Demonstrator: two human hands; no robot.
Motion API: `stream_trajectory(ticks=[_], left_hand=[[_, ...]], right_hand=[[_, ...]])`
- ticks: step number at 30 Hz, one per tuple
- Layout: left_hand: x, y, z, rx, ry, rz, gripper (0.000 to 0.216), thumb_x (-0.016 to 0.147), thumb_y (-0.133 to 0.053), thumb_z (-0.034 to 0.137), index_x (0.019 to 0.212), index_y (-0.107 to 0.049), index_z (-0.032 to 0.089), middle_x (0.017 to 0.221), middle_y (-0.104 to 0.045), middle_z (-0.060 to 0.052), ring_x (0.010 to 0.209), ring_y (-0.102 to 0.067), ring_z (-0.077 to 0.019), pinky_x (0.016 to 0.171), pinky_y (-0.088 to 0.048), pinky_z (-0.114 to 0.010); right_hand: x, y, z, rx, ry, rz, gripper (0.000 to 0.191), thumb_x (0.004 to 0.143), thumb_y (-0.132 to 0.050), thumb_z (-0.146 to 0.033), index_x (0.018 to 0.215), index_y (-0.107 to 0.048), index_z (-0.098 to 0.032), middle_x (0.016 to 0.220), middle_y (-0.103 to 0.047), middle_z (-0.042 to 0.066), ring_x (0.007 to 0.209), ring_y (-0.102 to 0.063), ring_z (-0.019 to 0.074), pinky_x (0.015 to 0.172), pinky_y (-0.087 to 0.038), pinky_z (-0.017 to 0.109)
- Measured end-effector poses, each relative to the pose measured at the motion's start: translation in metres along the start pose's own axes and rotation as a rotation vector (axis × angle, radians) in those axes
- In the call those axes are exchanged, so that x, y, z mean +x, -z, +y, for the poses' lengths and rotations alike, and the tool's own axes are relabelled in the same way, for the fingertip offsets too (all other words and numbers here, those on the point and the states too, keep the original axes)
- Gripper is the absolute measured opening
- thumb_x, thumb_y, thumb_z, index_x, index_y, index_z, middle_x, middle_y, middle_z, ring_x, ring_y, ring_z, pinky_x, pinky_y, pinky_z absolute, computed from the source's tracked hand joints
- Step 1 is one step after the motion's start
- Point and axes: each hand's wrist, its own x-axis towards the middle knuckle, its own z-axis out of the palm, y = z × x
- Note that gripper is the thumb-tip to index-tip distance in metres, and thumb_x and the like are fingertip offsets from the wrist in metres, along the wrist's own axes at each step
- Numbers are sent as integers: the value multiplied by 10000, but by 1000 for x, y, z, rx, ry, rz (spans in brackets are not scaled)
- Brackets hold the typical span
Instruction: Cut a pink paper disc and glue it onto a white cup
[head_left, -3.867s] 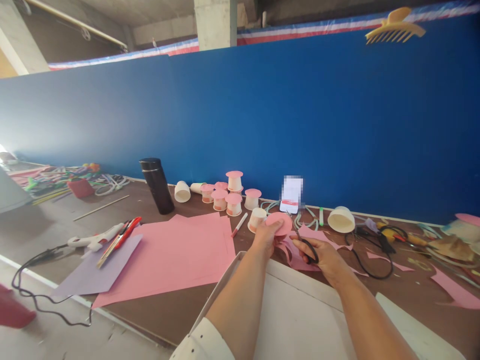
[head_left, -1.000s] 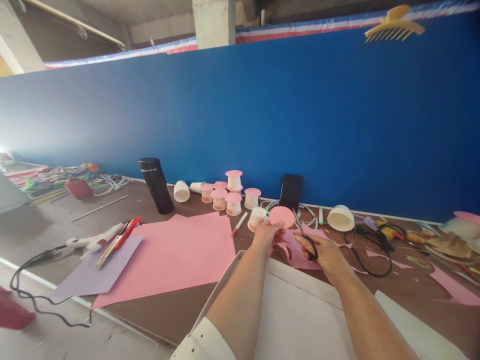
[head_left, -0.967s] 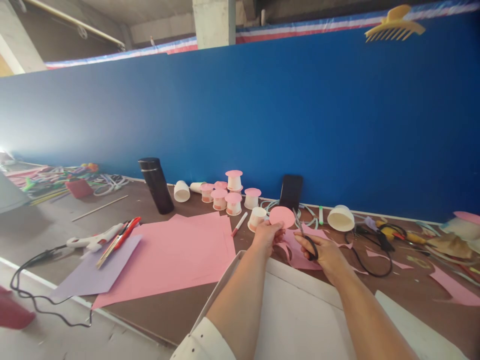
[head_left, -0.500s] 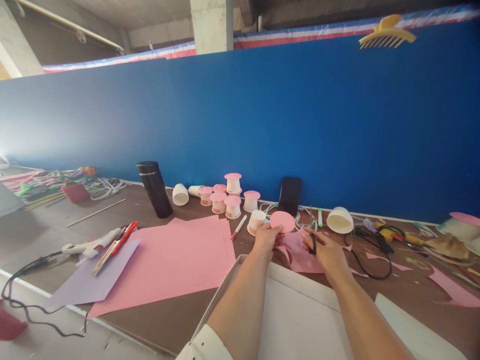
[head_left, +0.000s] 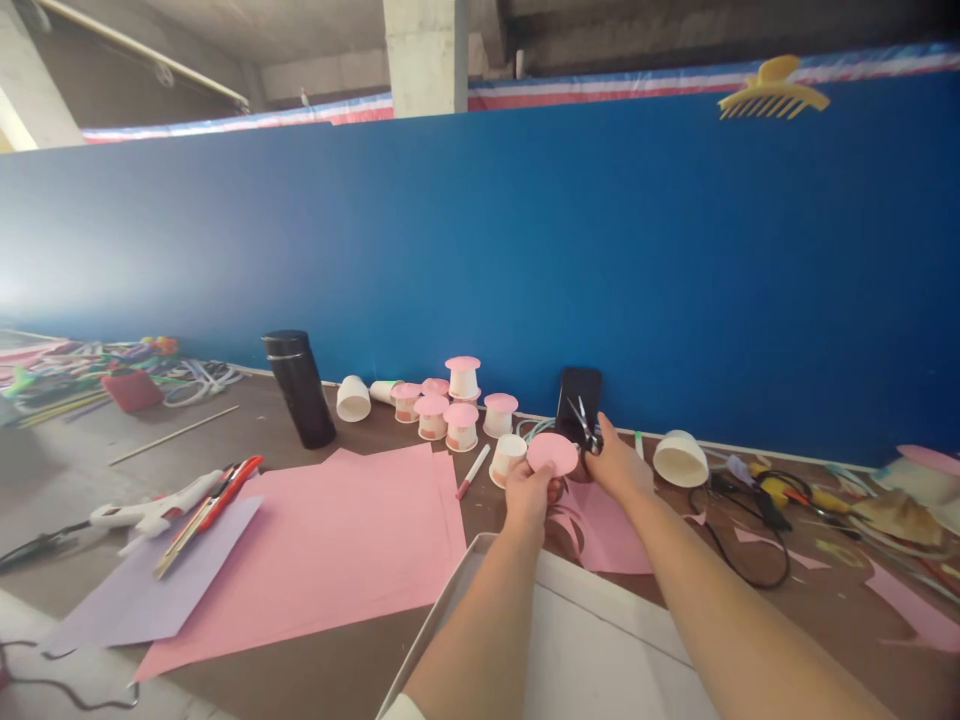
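My left hand (head_left: 528, 494) pinches a round pink paper disc (head_left: 553, 453) and holds it up above the brown table. Close beside it on the right, my right hand (head_left: 619, 466) grips small black-handled scissors (head_left: 585, 424), blades pointing up toward a black phone (head_left: 578, 404) that leans on the blue wall. Cut pink paper scraps (head_left: 604, 525) lie under both hands. A white paper cup (head_left: 507, 457) stands just left of the disc.
Several pink-topped cups (head_left: 450, 405) cluster behind a red marker (head_left: 473, 470). A large pink sheet (head_left: 330, 530), a lilac sheet (head_left: 142, 595), a glue gun (head_left: 146, 510), a black flask (head_left: 298, 388), a tipped white bowl (head_left: 679, 458) and black cables (head_left: 750, 540) lie around. A white tray edge (head_left: 480, 590) is near me.
My right hand has lifted the scissors off the scraps and carried them up and left, close to the disc. The view has drifted slightly, and the phone screen has gone dark.
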Motion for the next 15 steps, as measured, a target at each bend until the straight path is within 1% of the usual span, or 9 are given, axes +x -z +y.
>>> stream_trajectory(ticks=[2, 4, 6, 8, 11, 15], left_hand=[[1, 1, -3, -10, -31, -43, 161, 707, -723, 210, 717, -589, 123, 485, -475, 42, 419, -405, -44, 423, -306, -158], [1, 2, -6, -24, -32, -36, 174, 695, -730, 223, 707, -584, 128, 488, -460, 49, 420, -386, -38, 423, -291, -156], [2, 2, -8, -41, -40, -47, 193, 683, -743, 237, 714, -585, 130, 511, -477, 44, 429, -386, -35, 426, -288, -155], [3, 3, -9, -50, -39, -64, 215, 670, -759, 251, 707, -585, 131, 515, -480, 42, 431, -382, -34, 424, -279, -157], [3, 3, -9, -48, -25, -66, 248, 653, -785, 271, 691, -581, 135, 496, -457, 50, 424, -364, -34, 421, -263, -161], [2, 3, -8, 9, -1, -24, 250, 651, -800, 278, 721, -608, 134, 513, -498, 34, 445, -426, -53, 447, -328, -170]], right_hand=[[4, -9, -6, -60, 27, -31, 871, 869, -529, -418, 1598, -97, -214, 1246, -670, 188, 1101, -656, 363, 873, -470, 467], [9, -17, -11, -87, 27, -60, 1037, 818, -608, -423, 1592, 23, -144, 1204, -681, 219, 1066, -672, 361, 886, -466, 472], [16, -23, -15, -84, 34, -86, 1103, 806, -623, -421, 1576, 100, -103, 1199, -677, 238, 1054, -677, 356, 873, -474, 465], [23, -28, -17, -74, 32, -113, 1101, 819, -604, -407, 1563, 141, -83, 1215, -663, 253, 1064, -676, 347, 869, -478, 456], [31, -34, -19, -70, 18, -147, 1047, 855, -556, -374, 1554, 160, -68, 1222, -653, 264, 1102, -663, 337, 876, -477, 445], [35, -38, -19, -84, 10, -170, 1012, 873, -528, -372, 1552, 152, -56, 1184, -670, 259, 1079, -675, 334, 867, -480, 446]])
